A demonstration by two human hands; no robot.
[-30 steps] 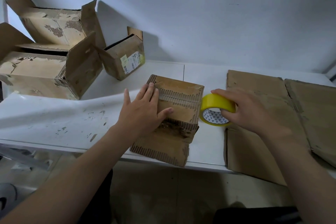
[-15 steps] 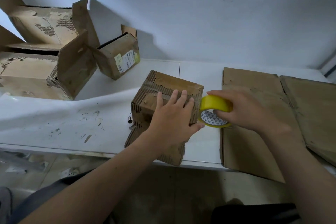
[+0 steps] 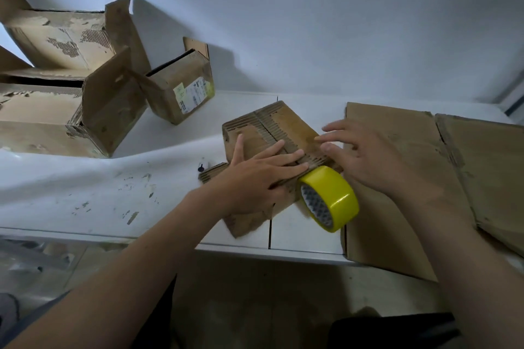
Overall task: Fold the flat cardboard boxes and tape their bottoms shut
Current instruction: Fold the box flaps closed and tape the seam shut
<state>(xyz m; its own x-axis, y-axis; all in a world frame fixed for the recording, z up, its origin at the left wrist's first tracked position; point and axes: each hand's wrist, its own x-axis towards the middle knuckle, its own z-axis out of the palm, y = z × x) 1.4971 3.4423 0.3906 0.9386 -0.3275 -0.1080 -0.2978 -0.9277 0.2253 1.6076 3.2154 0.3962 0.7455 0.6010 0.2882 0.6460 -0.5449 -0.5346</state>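
The left hand (image 3: pixel 255 178) lies flat on top of the small box (image 3: pixel 286 125), fingers straight and together, pointing toward 3 o'clock, palm pressing the flaps down. The right hand (image 3: pixel 371 161) holds nothing. Its fingers (image 3: pixel 334 129) are spread and almost straight, and their tips rest on the box's edge at 3 o'clock, close to the left hand's fingertips.

The box sits near the front edge of the white table (image 3: pixel 85 184), turned cornerwise, with one flap sticking out under the left wrist at 7 o'clock. Its torn top shows bare ribbing.

The yellow tape roll (image 3: pixel 337 193) stands on its edge at 5 o'clock from the box, leaning against its side, just below the right hand; I cannot tell whether the hand touches it.

Under the right forearm, at 3 o'clock from the box, a flat cardboard sheet (image 3: pixel 397 221) overhangs the table's front edge, with a second sheet (image 3: pixel 487 173) overlapping it farther out.

At 10 o'clock stands a small labelled box (image 3: pixel 184 93), and beyond it two big open boxes (image 3: pixel 56 42) are stacked against the wall (image 3: pixel 312 22).
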